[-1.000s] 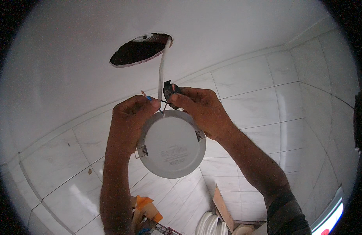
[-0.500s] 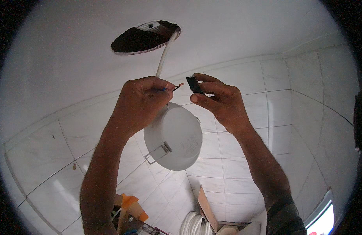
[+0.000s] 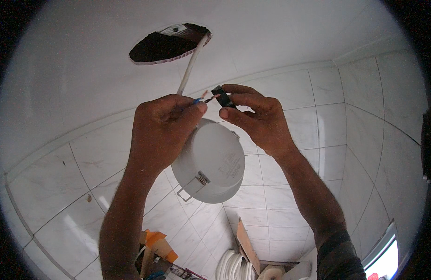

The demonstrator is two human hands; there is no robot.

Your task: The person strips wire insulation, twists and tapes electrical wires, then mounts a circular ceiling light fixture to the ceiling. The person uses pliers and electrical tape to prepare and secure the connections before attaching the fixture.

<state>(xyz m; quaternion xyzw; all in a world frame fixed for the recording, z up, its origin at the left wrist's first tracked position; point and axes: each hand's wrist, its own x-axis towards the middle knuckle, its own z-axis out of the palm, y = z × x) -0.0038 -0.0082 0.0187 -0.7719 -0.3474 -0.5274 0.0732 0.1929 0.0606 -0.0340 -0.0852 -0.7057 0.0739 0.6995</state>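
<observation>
A white electrical cable (image 3: 191, 66) hangs from the ceiling hole down to my left hand (image 3: 162, 126). That hand is closed, pinching the cable's inner wires (image 3: 200, 100), one blue and one dark, with bare copper ends sticking out past the thumb. My right hand (image 3: 262, 119) grips a small black block (image 3: 223, 97) between thumb and fingers; its exact kind I cannot make out. The dark wire's copper tip lies at the block; whether it is inside is unclear. Below the hands hangs a round white ceiling light (image 3: 215, 158) with spring clips (image 3: 203, 178), its upper edge partly behind my left hand.
An oval cut-out (image 3: 171, 45) opens in the white ceiling above. Marbled tiles (image 3: 290, 163) cover the walls. Far below are an open cardboard box (image 3: 159, 247), a white coiled hose or cable (image 3: 234, 266), a brown board (image 3: 247, 245) and a bright window (image 3: 383, 261) at the right.
My right hand has shifted left with the black block, closing the gap to the copper wire ends. The blue wire's end shows more clearly. The ceiling light has swung slightly to the right.
</observation>
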